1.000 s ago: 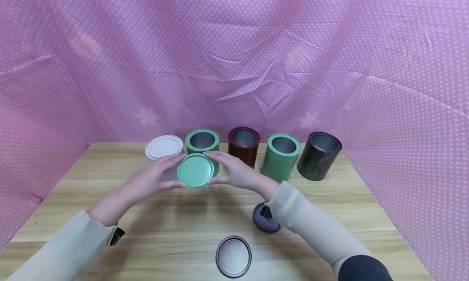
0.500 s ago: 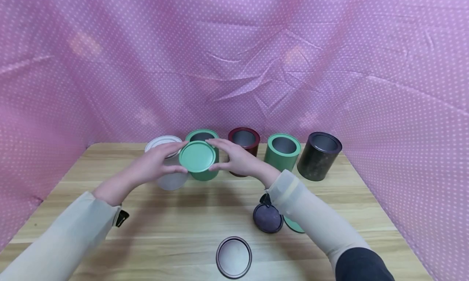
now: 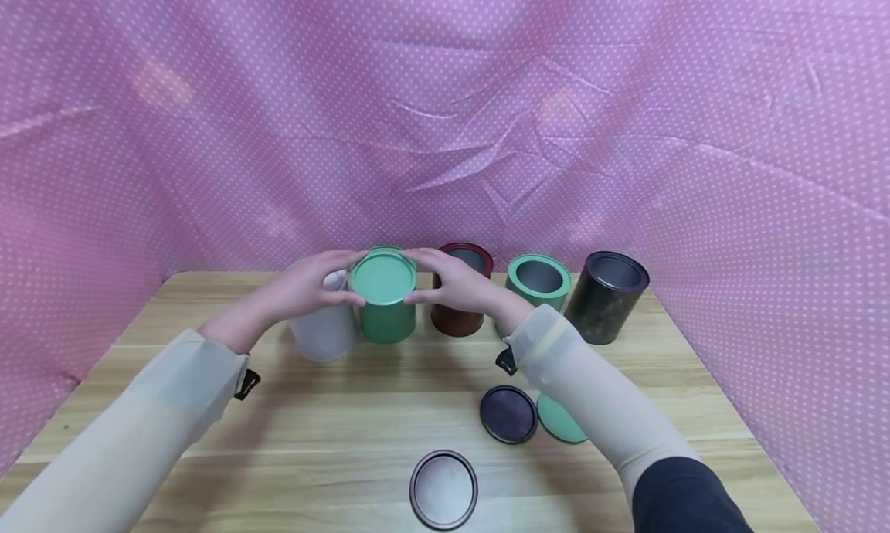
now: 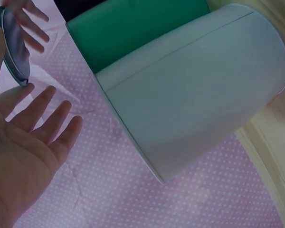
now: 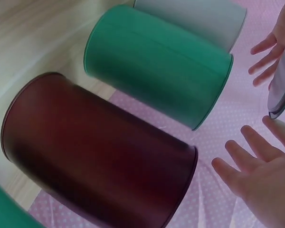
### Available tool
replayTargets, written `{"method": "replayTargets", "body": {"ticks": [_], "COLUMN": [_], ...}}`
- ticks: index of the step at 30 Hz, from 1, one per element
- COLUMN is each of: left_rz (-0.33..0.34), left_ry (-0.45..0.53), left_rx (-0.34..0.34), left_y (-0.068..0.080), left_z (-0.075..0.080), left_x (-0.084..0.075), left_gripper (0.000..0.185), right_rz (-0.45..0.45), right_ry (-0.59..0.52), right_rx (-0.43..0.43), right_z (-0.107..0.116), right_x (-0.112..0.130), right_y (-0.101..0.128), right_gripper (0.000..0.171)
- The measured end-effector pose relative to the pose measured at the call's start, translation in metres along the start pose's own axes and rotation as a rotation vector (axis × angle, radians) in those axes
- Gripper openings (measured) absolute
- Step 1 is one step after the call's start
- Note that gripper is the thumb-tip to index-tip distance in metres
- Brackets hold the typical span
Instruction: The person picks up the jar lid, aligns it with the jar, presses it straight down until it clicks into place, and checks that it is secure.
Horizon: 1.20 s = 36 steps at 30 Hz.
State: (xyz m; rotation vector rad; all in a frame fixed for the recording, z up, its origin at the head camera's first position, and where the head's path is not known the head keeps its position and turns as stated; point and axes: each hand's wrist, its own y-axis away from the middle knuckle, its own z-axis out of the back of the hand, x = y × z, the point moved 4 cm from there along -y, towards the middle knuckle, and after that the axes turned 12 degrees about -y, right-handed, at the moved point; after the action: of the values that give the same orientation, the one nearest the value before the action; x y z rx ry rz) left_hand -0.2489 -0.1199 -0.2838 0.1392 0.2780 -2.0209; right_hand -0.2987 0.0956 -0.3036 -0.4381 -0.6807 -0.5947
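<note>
A round green lid is held level between my two hands, close over the green can that stands second from the left. My left hand pinches the lid's left edge with thumb and index finger; its other fingers stay spread in the left wrist view. On the opposite edge my right hand pinches with its thumb and index finger. From below, the lid's grey underside faces the right wrist camera. The white can stands behind and below my left hand, its top mostly hidden.
A dark red can, another green can and a black can stand open to the right. On the wooden table lie a dark lid, a second green lid and a brownish lid. Pink dotted cloth hangs behind.
Both hands have carried the green lid away from me and slightly right, from in front of the green can to over its top. The second green lid on the table has come into view.
</note>
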Motion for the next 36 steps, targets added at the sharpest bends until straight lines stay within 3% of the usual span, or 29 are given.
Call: {"method": "replayTargets", "body": {"ticks": [12,20,27,36], "left_rz": [0.024,-0.010,0.064,0.080], "left_ry": [0.040,0.065,0.074,0.098], "left_rx": [0.066,0.080,0.121,0.130], "left_y": [-0.023,-0.038,-0.048,-0.055], "left_z": [0.000,-0.003,-0.003,-0.006], "left_x": [0.015,0.025,0.033,0.041], "left_gripper": [0.077,0.078,0.080,0.079], "right_rz": [-0.090,-0.146,-0.144,-0.166], "right_ry": [-0.030,-0.037,-0.043,-0.056], "right_rx": [0.036,0.047,0.060,0.078], "right_z": [0.014,0.020,0.024,0.025], "right_x": [-0.016,-0.023,-0.030,-0.038], "right_y": [-0.021,-0.030,-0.040,-0.049], "right_gripper": [0.071,0.073,0.072,0.073]}}
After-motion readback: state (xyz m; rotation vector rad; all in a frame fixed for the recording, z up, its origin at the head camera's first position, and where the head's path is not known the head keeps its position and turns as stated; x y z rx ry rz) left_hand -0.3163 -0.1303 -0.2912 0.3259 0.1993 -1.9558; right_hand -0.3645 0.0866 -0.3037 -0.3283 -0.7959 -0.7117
